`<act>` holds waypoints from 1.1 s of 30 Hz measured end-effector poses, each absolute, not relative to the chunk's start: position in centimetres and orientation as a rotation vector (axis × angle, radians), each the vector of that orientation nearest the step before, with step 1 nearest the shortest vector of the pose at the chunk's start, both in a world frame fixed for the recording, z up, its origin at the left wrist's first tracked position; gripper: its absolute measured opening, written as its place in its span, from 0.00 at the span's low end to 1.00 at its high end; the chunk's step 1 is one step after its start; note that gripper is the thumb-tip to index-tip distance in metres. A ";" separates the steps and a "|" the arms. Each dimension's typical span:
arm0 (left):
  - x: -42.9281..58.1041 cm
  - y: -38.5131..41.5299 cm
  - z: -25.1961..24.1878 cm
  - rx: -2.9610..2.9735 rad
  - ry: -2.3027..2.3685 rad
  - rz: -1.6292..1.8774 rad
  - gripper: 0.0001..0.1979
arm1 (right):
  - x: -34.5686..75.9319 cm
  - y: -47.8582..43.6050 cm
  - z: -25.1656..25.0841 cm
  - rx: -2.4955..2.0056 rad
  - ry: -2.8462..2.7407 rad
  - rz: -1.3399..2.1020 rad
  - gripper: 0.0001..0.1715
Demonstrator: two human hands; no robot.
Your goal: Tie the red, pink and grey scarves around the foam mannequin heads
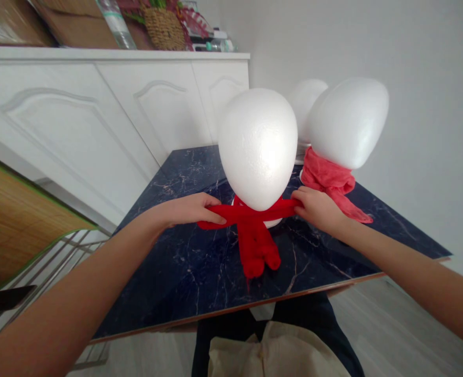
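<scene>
A white foam mannequin head [258,144] stands upright on the dark marbled table [200,262]. Around its neck goes a red scarf [255,246], with one part hanging down in front onto the tabletop. My left hand [198,208] is closed on the scarf at the left of the neck. On the right, my right hand [313,205] pinches the scarf's other side. Between both hands the cloth is stretched sideways under the chin. The back of the neck is hidden by the head.
A second mannequin head [351,120] wears a coral scarf [328,178] at the right; another white head [306,102] is partly hidden behind it. White cabinets [164,104] border the table's far left, carrying boxes, a bottle [117,23] and a woven basket [164,27]. A wire rack [64,251] stands left.
</scene>
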State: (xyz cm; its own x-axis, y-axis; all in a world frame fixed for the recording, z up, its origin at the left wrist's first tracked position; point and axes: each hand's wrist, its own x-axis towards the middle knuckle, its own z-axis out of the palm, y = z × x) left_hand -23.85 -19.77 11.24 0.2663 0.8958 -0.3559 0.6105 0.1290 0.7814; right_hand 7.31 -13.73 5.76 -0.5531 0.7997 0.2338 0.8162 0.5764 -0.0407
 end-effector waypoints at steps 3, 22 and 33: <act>-24.3 -20.7 11.6 1.544 1.297 0.520 0.12 | 7.5 -13.3 5.7 -1.350 -2.553 -0.091 0.08; -26.7 -30.7 8.0 1.474 1.036 0.656 0.11 | 5.9 -12.2 5.2 -1.454 -2.574 -0.190 0.15; -23.5 -33.9 4.1 0.746 1.118 0.972 0.15 | 5.6 -10.7 4.7 -1.476 -2.567 -0.117 0.14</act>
State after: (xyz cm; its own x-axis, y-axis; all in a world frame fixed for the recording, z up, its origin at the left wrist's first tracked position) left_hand -23.51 -33.90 4.06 0.1326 0.9135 -0.3847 -0.2536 0.4064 0.8778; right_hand 5.65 -10.65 4.72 -0.4919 0.8491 0.1926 0.8630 0.5047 -0.0207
